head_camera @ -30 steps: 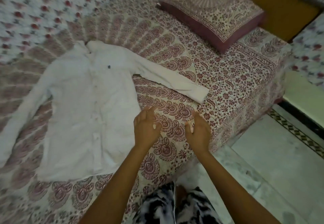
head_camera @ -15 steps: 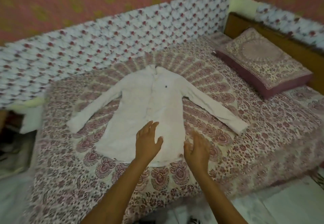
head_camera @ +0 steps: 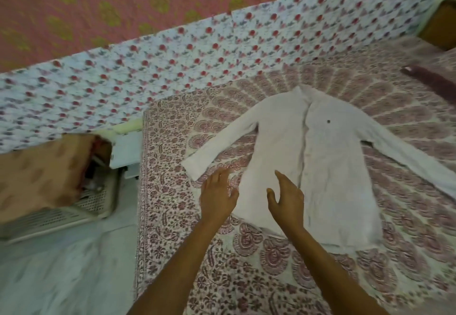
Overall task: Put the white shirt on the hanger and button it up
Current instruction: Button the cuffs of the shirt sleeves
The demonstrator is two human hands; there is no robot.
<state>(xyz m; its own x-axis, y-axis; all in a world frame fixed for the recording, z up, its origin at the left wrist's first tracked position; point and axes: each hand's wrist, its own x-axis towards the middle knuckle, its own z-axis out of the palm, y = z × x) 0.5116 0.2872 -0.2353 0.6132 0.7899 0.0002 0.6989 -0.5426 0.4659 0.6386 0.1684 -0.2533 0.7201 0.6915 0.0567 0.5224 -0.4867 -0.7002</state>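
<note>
The white shirt lies flat on the patterned bedsheet, front up, sleeves spread to both sides, collar toward the wall. My left hand is held over the sheet just left of the shirt's lower body, fingers straight and holding nothing. My right hand is in front of the shirt's lower left part, fingers relaxed and spread, empty. I cannot tell whether either hand touches the cloth. No hanger is in view.
A white plastic basket with a tan cloth over it stands on the floor left of the bed. A flowered wall covering runs behind the bed. A dark-edged pillow lies at the far right.
The view has swung left, so the shirt now sits right of centre and the basket has come into sight. Both hands have shifted left across the shirt's lower part and remain empty.
</note>
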